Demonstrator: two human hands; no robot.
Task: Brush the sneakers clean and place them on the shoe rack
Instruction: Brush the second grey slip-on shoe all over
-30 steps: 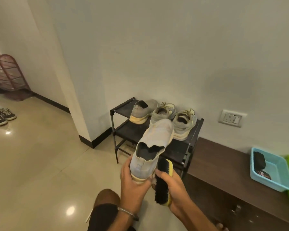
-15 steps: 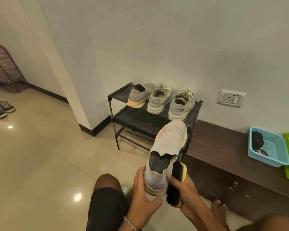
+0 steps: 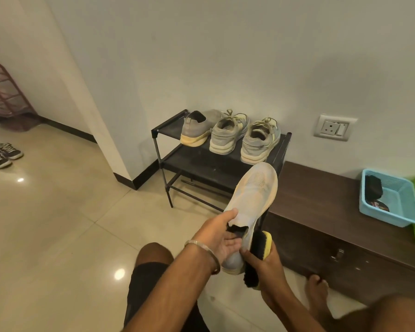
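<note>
Pale glossy floor tiles (image 3: 58, 224) spread beneath me. My left hand (image 3: 222, 238) grips the grey sneaker (image 3: 252, 202) at its collar, thumb over the rim, fingers seemingly tucked inside, toe pointing away. My right hand (image 3: 264, 264) curls round the black-bristled brush (image 3: 258, 252), which lies against the sneaker's heel side. Beyond, the black shoe rack (image 3: 175, 161) holds three sneakers (image 3: 228, 135) on its top shelf, beside a brown bench (image 3: 321, 200) bearing a blue basket (image 3: 393, 216).
</note>
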